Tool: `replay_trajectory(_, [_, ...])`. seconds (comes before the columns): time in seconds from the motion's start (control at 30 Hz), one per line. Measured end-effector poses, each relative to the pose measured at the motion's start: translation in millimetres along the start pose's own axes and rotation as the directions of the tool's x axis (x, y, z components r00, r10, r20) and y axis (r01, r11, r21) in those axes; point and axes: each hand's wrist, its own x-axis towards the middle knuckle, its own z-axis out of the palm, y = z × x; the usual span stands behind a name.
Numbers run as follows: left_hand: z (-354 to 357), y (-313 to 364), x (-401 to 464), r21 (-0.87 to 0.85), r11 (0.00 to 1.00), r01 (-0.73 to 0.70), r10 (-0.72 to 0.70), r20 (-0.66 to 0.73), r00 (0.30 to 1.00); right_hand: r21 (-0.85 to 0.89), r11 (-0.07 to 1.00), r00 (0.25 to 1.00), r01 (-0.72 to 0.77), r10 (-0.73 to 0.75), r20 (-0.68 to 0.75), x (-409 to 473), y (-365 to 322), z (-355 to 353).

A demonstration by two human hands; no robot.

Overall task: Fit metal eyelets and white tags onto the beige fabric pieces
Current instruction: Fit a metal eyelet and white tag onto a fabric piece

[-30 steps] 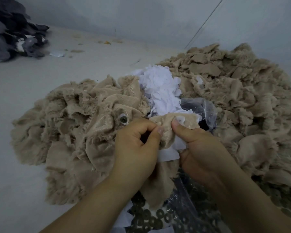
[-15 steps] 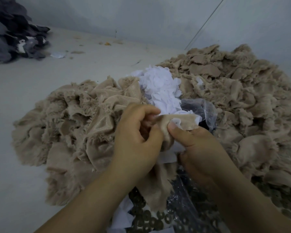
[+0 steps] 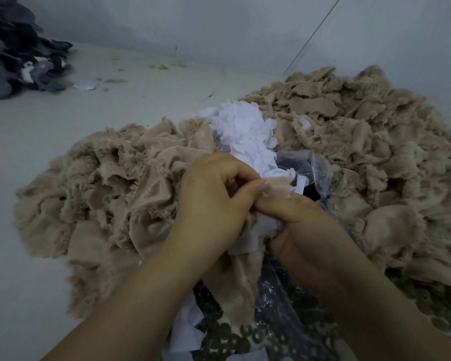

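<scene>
Both hands work at one beige fabric piece [image 3: 241,282] that hangs down between them. My left hand [image 3: 214,201] has its fingers curled over the piece's top edge and pinches it. My right hand [image 3: 305,230] pinches the same edge from the right with its thumb laid along it, and a white tag [image 3: 248,243] sits against the fabric under that thumb. Any eyelet at the pinch is hidden by my fingers. Loose metal eyelets [image 3: 227,334] lie in a heap below my wrists. A pile of white tags [image 3: 245,131] sits behind my hands.
Large heaps of beige fabric pieces lie to the left [image 3: 110,194] and right [image 3: 375,157]. A clear plastic bag [image 3: 307,165] lies just behind my right hand. Dark grey cloth [image 3: 16,53] is piled at the far left on the pale floor [image 3: 37,121], with a wall behind.
My left hand has closed over the fabric's top edge and shifted right, covering the eyelet seen on the left heap. The two thumbs have come together at the edge.
</scene>
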Motion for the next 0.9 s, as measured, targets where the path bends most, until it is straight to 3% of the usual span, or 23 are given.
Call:
replay_trajectory(0.13, [-3, -3, 3, -0.102, 0.986, 0.135, -0.133, 0.026, 0.991, 0.103, 0.989, 0.993, -0.108, 0.102, 0.059, 0, -4, 0])
replay_trajectory(0.37, [-12, -5, 5, -0.214, 0.964, 0.158, -0.165, -0.013, 0.986, 0.086, 0.987, 0.990, -0.137, 0.139, -0.020, 1, -1, -1])
replay_trajectory(0.47, [-18, -6, 6, -0.289, 0.927, 0.240, -0.235, 0.051, 0.971, 0.084, 0.985, 0.985, -0.150, 0.156, -0.074, 2, -2, -2])
replay_trajectory(0.63, [-28, -7, 4, -0.296, 0.890, 0.346, -0.306, 0.175, 0.936, 0.102, 0.983, 0.975, -0.155, 0.169, -0.143, 2, -3, -1])
replay_trajectory(0.9, [-23, -7, -8, -0.238, 0.911, 0.336, -0.327, 0.077, 0.942, 0.124, 0.982, 0.969, -0.145, 0.166, -0.184, 1, -4, 2])
